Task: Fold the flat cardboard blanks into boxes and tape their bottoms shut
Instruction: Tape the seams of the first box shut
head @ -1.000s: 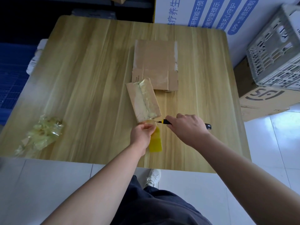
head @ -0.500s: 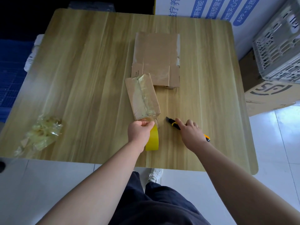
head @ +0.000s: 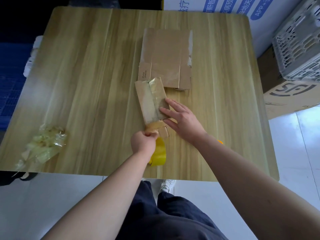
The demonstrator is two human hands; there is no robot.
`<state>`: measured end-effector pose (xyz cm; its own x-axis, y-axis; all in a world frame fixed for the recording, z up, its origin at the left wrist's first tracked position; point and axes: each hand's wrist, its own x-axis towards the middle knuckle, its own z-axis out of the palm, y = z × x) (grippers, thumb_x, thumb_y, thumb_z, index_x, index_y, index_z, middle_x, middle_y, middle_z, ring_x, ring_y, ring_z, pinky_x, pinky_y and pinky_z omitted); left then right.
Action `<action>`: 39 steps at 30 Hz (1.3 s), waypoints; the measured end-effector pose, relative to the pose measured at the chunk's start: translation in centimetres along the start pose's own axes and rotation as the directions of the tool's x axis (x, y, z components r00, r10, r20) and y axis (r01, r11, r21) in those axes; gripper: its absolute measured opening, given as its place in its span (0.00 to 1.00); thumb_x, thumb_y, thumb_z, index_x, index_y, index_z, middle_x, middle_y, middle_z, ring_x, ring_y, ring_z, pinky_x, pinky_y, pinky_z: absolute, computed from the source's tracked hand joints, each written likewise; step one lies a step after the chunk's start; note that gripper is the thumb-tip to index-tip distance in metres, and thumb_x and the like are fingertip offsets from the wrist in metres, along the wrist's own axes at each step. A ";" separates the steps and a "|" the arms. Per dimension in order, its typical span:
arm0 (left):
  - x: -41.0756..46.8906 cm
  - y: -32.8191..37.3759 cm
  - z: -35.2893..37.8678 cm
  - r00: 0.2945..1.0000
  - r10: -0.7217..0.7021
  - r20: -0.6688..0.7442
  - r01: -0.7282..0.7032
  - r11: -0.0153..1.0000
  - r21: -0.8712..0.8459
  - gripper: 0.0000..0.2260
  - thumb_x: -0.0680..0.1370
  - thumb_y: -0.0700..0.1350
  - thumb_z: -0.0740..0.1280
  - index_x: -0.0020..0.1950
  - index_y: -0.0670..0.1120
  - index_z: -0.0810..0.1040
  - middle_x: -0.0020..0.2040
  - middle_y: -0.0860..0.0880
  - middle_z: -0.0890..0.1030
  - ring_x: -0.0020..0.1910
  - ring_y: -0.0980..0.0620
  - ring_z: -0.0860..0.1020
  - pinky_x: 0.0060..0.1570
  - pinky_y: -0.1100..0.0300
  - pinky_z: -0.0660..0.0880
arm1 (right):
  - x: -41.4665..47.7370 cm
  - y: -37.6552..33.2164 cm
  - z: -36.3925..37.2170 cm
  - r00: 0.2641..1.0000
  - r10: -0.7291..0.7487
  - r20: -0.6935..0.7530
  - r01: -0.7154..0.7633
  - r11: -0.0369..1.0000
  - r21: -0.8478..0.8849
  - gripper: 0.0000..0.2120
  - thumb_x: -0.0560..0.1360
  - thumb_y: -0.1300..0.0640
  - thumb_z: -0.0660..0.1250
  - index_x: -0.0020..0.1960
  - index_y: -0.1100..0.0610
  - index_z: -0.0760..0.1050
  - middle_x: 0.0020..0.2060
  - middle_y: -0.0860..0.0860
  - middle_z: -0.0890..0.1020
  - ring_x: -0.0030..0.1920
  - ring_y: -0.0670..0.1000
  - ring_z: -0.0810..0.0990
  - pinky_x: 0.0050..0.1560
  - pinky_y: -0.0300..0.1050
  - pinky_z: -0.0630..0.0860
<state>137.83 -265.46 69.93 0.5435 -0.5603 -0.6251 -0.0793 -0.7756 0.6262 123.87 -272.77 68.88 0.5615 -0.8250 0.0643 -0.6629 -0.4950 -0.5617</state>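
While the right hand (head: 185, 118) lay flat with its fingers straight and spread, their tips pressing on the taped bottom of the small box (head: 149, 101), the left hand (head: 142, 142) was curled tight, its fingers pinching the tape strip (head: 154, 126) that ran off the box's near end; the yellow tape roll (head: 160, 153) stood on the table (head: 86, 66) just behind those curled fingers, perhaps touching the palm, though the wrist hid the join. Beyond the right fingertips a flat cardboard blank (head: 166, 58) lay touching the box's far end; well to the left of the left knuckles sat a crumpled wad of used tape (head: 43, 144).
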 end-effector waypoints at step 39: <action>3.6 5.7 -10.9 0.722 0.100 0.685 -0.166 0.986 0.030 0.07 0.76 0.41 0.70 0.39 0.45 0.75 0.37 0.45 0.79 0.33 0.51 0.76 0.32 0.64 0.73 | -2.4 -5.2 -1.8 0.826 0.548 0.136 -0.564 0.802 0.195 0.34 0.75 0.44 0.68 0.76 0.38 0.54 0.60 0.47 0.69 0.51 0.50 0.80 0.52 0.51 0.78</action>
<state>148.42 -268.72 76.32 -0.1883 -0.6814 -0.7073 -0.1934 -0.6804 0.7069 125.07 -268.72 73.08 0.1675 -0.9153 -0.3664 -0.7520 0.1218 -0.6478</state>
